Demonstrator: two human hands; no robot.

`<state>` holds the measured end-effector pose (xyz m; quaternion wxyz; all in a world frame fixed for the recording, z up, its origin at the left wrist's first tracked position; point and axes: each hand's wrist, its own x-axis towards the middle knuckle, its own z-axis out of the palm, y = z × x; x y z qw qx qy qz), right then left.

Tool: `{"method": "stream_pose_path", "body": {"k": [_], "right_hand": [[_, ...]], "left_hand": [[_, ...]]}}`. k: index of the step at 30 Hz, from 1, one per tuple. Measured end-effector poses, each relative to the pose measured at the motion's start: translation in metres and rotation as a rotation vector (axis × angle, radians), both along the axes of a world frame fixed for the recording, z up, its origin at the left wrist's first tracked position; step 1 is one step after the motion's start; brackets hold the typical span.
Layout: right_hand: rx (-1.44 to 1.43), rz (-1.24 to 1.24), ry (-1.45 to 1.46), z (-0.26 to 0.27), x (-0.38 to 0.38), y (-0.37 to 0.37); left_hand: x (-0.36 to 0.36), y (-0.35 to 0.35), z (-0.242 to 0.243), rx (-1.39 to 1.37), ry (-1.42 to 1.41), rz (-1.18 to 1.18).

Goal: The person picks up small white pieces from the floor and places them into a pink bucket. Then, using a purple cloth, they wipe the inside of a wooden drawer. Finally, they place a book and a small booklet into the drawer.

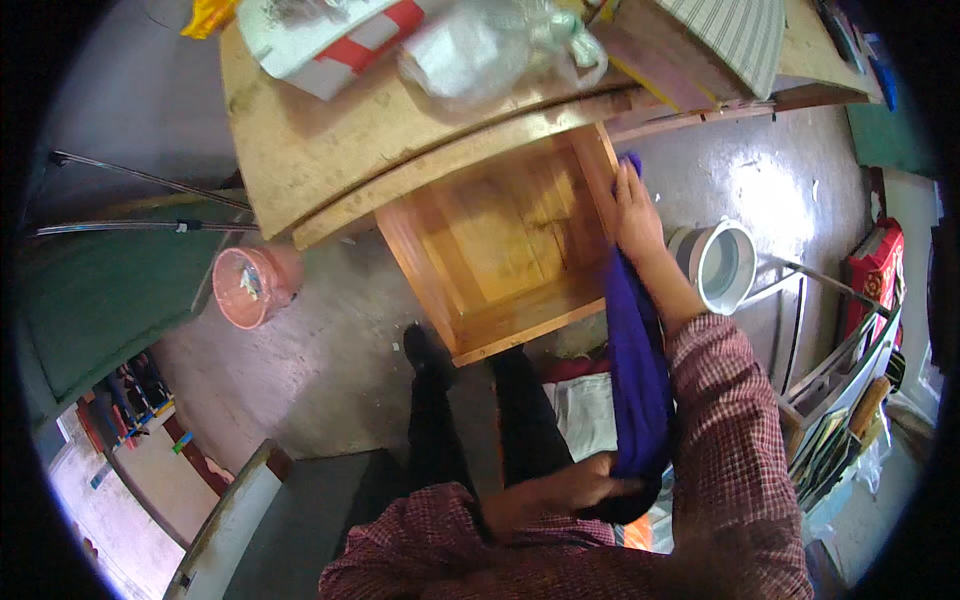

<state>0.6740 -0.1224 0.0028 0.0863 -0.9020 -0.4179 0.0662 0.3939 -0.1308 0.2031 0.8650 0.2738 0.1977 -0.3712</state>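
Note:
A wooden drawer (517,232) is pulled out from under the tabletop in front of me, and its bare inside shows. At the drawer's right wall, my right hand (637,214) presses a purple cloth (640,360) along the outer face. A bit of the cloth shows past the fingertips, and the rest hangs down towards my lap. Lower down, my left hand (585,484) holds the cloth's near end; its fingers are partly hidden and slightly blurred.
On the wooden table (300,161) lie a white-and-red box (330,45) and a clear plastic bag (480,60). A pink bin (241,289) stands on the floor at left. A bucket of water (721,266) stands at right, near a metal-framed rack (840,375) of papers.

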Motion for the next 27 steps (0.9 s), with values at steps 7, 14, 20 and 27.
{"method": "stream_pose_path", "body": {"k": [7,14,20,27], "right_hand": [[-0.316,-0.139,0.125,-0.001,-0.083,-0.119],[0.031,-0.237,0.160,-0.009,-0.179,-0.096],[-0.434,0.201,0.283,0.008,-0.328,-0.052],[0.186,0.606,1.459,0.060,-0.375,-0.013]], "left_hand": [[-0.024,-0.033,0.012,-0.271,-0.339,0.030],[-0.090,-0.001,0.017,-0.233,0.015,0.030],[-0.145,0.039,0.023,-0.267,0.045,0.052],[-0.226,0.143,0.012,0.389,0.065,0.438]]}}
